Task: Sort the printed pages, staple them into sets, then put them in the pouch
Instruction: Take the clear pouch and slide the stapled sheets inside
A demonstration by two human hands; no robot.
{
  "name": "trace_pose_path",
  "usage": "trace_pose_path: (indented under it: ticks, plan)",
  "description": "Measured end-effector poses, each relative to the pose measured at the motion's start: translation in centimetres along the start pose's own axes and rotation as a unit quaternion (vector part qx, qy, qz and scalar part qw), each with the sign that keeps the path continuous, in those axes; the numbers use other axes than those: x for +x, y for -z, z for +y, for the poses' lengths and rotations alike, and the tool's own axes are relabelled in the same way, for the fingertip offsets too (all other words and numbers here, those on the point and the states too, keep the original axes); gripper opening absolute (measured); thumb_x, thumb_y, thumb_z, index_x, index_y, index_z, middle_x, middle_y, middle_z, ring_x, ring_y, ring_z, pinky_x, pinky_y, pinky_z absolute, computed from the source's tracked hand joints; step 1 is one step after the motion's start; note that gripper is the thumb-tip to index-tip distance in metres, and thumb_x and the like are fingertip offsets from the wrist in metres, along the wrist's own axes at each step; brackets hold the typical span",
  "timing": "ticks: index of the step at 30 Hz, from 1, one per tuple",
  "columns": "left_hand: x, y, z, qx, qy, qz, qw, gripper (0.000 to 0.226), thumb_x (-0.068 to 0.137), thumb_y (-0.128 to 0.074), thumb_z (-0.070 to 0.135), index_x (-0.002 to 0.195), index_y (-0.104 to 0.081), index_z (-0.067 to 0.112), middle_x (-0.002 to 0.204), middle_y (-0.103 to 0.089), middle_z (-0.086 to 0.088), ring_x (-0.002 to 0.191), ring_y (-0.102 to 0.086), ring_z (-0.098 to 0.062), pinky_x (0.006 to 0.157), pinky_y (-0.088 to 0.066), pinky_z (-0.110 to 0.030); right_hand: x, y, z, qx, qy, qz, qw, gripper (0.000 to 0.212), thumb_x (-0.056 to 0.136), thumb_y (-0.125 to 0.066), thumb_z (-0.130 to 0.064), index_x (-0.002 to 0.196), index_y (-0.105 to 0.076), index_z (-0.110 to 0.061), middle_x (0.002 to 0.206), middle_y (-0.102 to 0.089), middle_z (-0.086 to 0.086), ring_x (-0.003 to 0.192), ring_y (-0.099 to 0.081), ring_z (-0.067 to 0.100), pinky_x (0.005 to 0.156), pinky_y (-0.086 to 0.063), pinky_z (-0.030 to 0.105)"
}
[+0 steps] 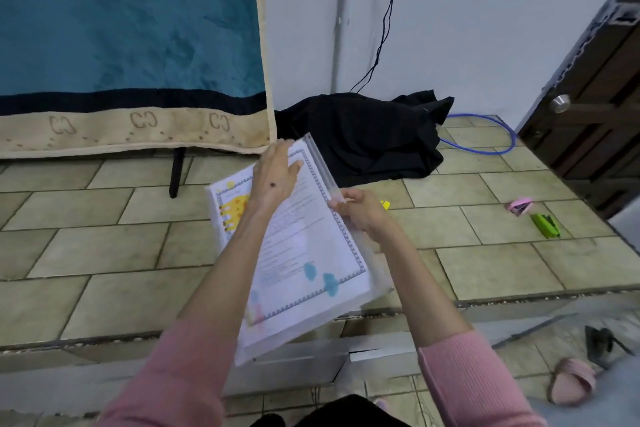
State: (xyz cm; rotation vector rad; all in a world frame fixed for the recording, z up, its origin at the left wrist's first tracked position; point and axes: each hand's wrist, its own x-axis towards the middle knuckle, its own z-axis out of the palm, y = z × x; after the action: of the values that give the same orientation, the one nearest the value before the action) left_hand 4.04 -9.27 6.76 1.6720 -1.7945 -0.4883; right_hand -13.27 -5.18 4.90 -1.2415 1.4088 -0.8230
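left hand (273, 180) flat on tilted pouch (375, 282), long axis away; right hand (363, 215) pinches its edge.

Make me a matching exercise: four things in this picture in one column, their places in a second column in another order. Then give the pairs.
Things:
1. pages
2. green stapler
3. black cloth
4. slipper

Places:
A. on the tiles at the right, beside a small pink thing
B. heaped on the floor against the white wall
C. inside the clear pouch, under the left hand
D. low at the right, below the step

The right hand pinches the pouch's top edge.

Pairs: 1-C, 2-A, 3-B, 4-D
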Motion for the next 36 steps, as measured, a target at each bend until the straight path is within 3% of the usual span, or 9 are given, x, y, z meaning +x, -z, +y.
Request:
trace_pose_path:
  ticks: [4,7,10,13,19,22,25,31,36]
  plan:
    - [2.2,2.9,2.1,0.054,-0.139,0.108,0.983,0.040,0.096,-0.046,0.031,0.134,-0.048,0.017,0.145,-0.041,-0.004,0.140,-0.028,-0.020,0.115,-0.010,-0.040,-0.2,1.7,-6.2,-0.233,0.124,-0.018,0.964,0.002,0.086,-0.066,-0.017,0.085,-0.067,-0.015,0.066,-0.062,-0.004,0.063,-0.050,0.006,0.061,-0.039,0.021]
    - [2.5,3.8,3.8,0.139,-0.222,0.098,0.960,0.037,0.099,-0.035,0.035,0.095,-0.068,0.018,0.101,-0.067,-0.001,0.111,-0.054,-0.019,0.112,-0.011,-0.036,0.1,1.7,-10.3,-0.318,0.163,-0.007,0.934,0.012,0.081,-0.070,-0.018,0.090,-0.070,-0.010,0.070,-0.063,0.003,0.068,-0.052,0.013,0.066,-0.042,0.029]
    - [2.3,4.7,4.0,0.150,-0.192,0.100,0.965,0.053,0.100,-0.031,0.038,0.059,-0.050,0.011,0.055,-0.046,0.001,0.071,-0.052,-0.027,0.099,-0.026,-0.034,0.3,1.1,-12.9,-0.358,0.187,0.021,0.914,0.015,0.076,-0.075,-0.022,0.090,-0.070,-0.018,0.066,-0.058,-0.007,0.073,-0.058,0.016,0.074,-0.050,0.035]
    - [2.1,5.4,3.6,0.127,-0.156,0.131,0.971,0.053,0.100,-0.036,0.033,0.057,-0.049,0.005,0.051,-0.029,0.005,0.064,-0.038,-0.025,0.081,-0.028,-0.033,0.3,2.1,-13.0,-0.393,0.222,0.067,0.890,0.026,0.073,-0.077,-0.032,0.095,-0.070,-0.020,0.085,-0.068,-0.004,0.089,-0.061,0.016,0.082,-0.050,0.036]
    - [2.0,5.8,2.4,0.114,-0.128,0.171,0.970,0.055,0.101,-0.036,0.032,0.052,-0.037,0.006,0.050,-0.028,0.000,0.063,-0.039,-0.028,0.081,-0.028,-0.034,-0.3,7.0,-8.4,-0.191,0.408,0.343,0.824,0.029,0.081,-0.069,-0.024,0.108,-0.068,-0.013,0.116,-0.063,0.003,0.119,-0.046,0.016,0.103,-0.034,0.022]
    - [2.0,5.5,2.4,0.114,-0.125,0.194,0.966,0.058,0.101,-0.037,0.031,0.052,-0.044,0.001,0.051,-0.035,-0.007,0.062,-0.041,-0.029,0.078,-0.026,-0.033,-0.9,7.7,-6.6,0.029,0.267,0.321,0.908,0.037,0.087,-0.065,-0.023,0.122,-0.058,-0.012,0.121,-0.060,0.004,0.109,-0.053,0.006,0.093,-0.040,0.007]
    - [2.1,5.2,2.3,0.133,-0.123,0.211,0.961,0.058,0.101,-0.037,0.030,0.052,-0.046,0.000,0.053,-0.043,-0.013,0.062,-0.041,-0.028,0.078,-0.027,-0.035,-0.9,7.5,-4.8,0.145,0.171,0.255,0.941,0.014,0.092,-0.059,-0.025,0.098,-0.068,-0.016,0.095,-0.070,0.004,0.086,-0.062,0.012,0.086,-0.054,0.034]
    - [2.4,5.1,3.1,0.183,-0.096,0.184,0.961,0.057,0.100,-0.030,0.039,0.056,-0.051,0.009,0.055,-0.053,-0.010,0.069,-0.048,-0.028,0.083,-0.035,-0.040,-0.5,6.6,-4.5,0.209,0.179,0.288,0.917,0.012,0.091,-0.060,-0.021,0.082,-0.068,-0.022,0.077,-0.066,-0.004,0.072,-0.056,0.009,0.070,-0.048,0.027]
    - [2.0,4.2,8.8,0.015,-0.132,-0.008,0.991,0.037,0.090,-0.046,0.053,0.101,-0.069,0.026,0.095,-0.070,0.010,0.092,-0.061,-0.010,0.099,-0.038,-0.034,-0.4,5.9,-4.8,0.180,0.252,0.317,0.896,0.020,0.093,-0.053,-0.012,0.080,-0.060,-0.025,0.075,-0.060,-0.009,0.066,-0.051,-0.004,0.065,-0.042,0.013]
